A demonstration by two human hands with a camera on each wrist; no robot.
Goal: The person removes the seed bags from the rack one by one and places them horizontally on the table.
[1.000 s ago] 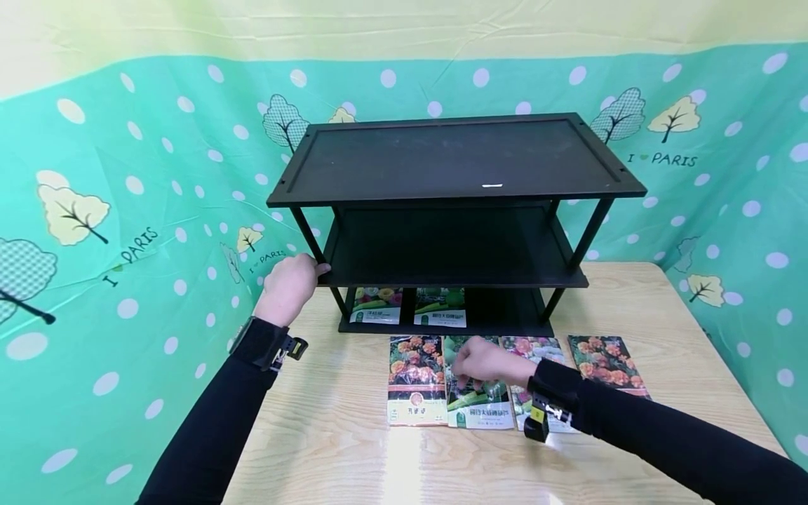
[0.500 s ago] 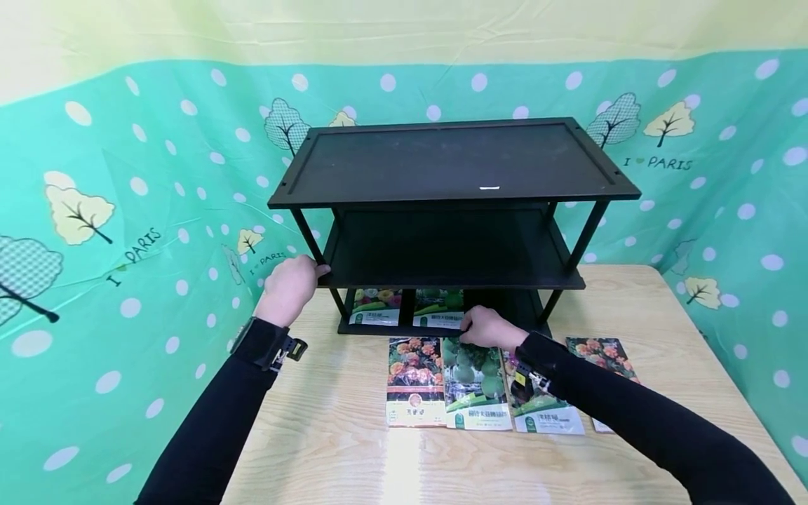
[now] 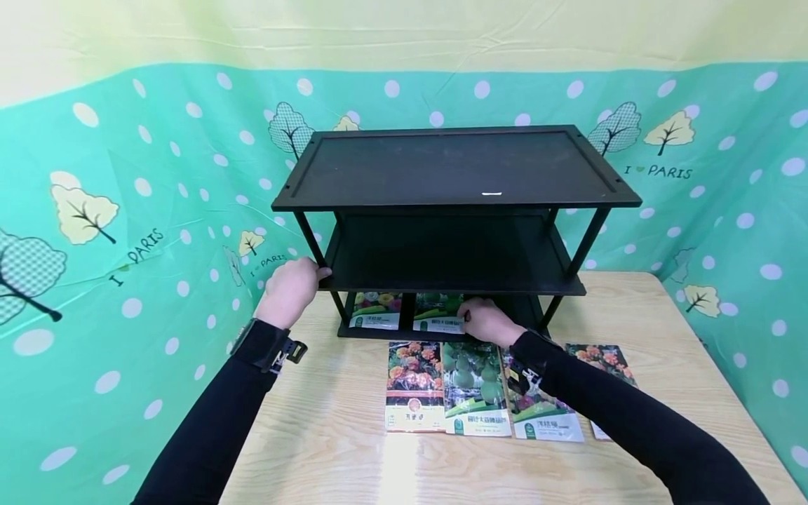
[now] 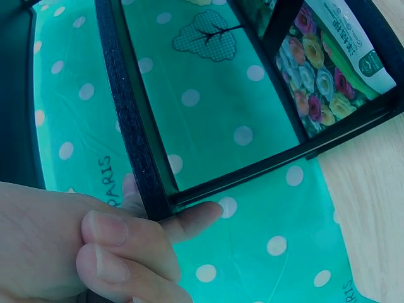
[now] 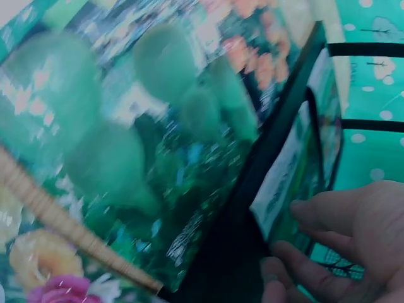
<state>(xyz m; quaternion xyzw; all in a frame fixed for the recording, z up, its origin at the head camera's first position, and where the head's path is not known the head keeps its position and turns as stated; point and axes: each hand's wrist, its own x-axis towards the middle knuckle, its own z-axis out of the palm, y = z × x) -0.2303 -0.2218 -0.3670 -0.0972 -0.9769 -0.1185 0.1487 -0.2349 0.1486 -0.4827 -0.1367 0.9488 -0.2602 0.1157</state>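
My left hand (image 3: 292, 291) grips the left front corner of the middle tier of a black three-tier rack (image 3: 454, 172). In the left wrist view, the fingers (image 4: 136, 246) curl round that corner. My right hand (image 3: 489, 322) reaches under the middle tier and pinches the right edge of a green seed packet (image 3: 438, 325) lying on the bottom tier. The right wrist view shows the thumb and curled fingers at that packet (image 5: 287, 183). Left of it on the same tier lies a seed packet with colourful flowers (image 3: 376, 321).
Before the rack lie an orange-flower packet (image 3: 415, 386), a green gourd packet (image 3: 475, 389), a flower packet (image 3: 546, 421) partly under my right forearm, and another orange-flower packet (image 3: 602, 361). A polka-dot cloth (image 3: 151, 337) surrounds the wooden table (image 3: 315, 449).
My right hand has moved from above the front row of packets forward to the bottom tier, at the green packet's right edge. The left hand keeps its hold on the rack.
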